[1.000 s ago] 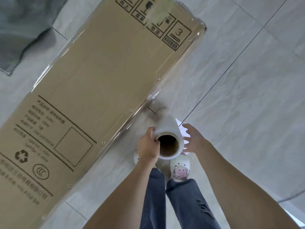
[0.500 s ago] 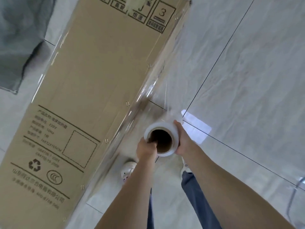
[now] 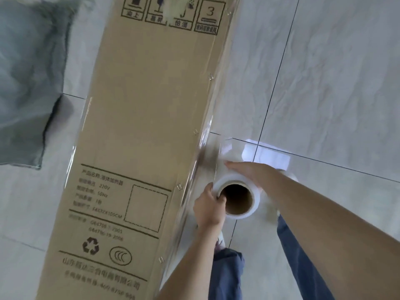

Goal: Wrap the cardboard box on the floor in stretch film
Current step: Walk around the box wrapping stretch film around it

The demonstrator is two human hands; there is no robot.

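Note:
A long brown cardboard box (image 3: 147, 118) with printed symbols and text lies on the tiled floor, its top and right side glossy under clear film. Just right of its lower half, the stretch film roll (image 3: 238, 198) is seen end-on, white with a brown cardboard core. My left hand (image 3: 208, 210) grips the roll's near rim, thumb hooked into the core. My right hand (image 3: 249, 169) reaches over the roll's far side, fingers on the film. A clear sheet of film (image 3: 207, 152) runs from the roll to the box's right edge.
A grey-green cloth (image 3: 28, 83) lies on the floor left of the box. Pale marbled tiles (image 3: 335, 83) with dark joints spread to the right. My jeans legs (image 3: 227, 276) and a white shoe (image 3: 220, 241) stand below the roll.
The view has swung, so the box now runs nearly straight up the frame. Both hands and the roll have moved along the box's right side, and my right hand has slid farther over the roll.

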